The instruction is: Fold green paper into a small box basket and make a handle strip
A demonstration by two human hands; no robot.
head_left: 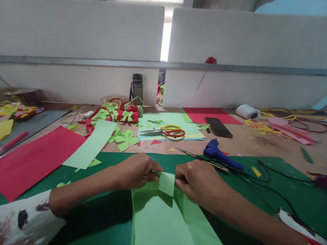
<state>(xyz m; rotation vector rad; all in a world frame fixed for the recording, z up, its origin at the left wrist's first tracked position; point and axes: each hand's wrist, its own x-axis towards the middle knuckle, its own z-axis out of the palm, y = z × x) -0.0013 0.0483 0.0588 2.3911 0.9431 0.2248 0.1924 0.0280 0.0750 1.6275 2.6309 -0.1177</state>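
A light green sheet of paper (pixel 162 226) stands between my hands, folded, with a small flap bent over at its far end. My left hand (pixel 138 171) pinches the far end on the left of the flap. On the flap's right side, my right hand (pixel 194 180) grips the same paper with its fingers curled. Both thumbs and fingertips are partly hidden. Beneath the paper lies a dark green cutting mat (pixel 97 214). Just beyond my right hand rest a blue glue gun (pixel 221 154) and a narrow pointed metal tool (pixel 190 153).
Yellow-and-red-handled scissors (pixel 163 131) lie on stacked paper. A red sheet (pixel 36 159) and a pale green strip (pixel 91 144) are at left, near green cut-outs (pixel 125 138). A phone (pixel 218 127) and a bottle (pixel 137 87) stand farther back. The glue gun's cord (pixel 275 192) crosses the mat at right.
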